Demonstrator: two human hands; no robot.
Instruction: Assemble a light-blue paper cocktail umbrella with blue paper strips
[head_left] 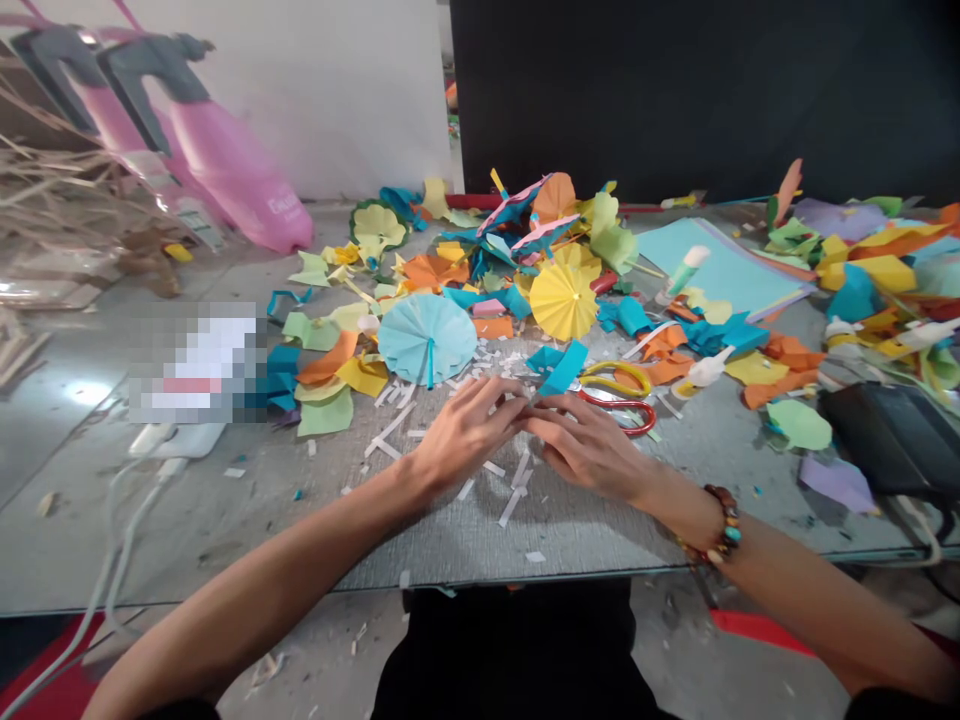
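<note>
My left hand (465,432) and my right hand (589,445) meet fingertip to fingertip low over the grey table (225,500). Their fingers are pinched together around something small that I cannot make out, among white paper strips (517,490). A blue paper piece (564,368) stands just beyond the fingertips. Scissors with yellow and red handles (619,392) lie right behind my right hand. A light blue pleated paper disc (426,338) and a yellow one (562,298) lie further back.
A heap of coloured paper scraps and folded shapes (480,250) covers the table's far half. Coloured sheets (720,270) and glue bottles (686,270) lie right. A black case (885,435) sits at the right edge. Pink bottles (232,170) and white cables (142,480) are left.
</note>
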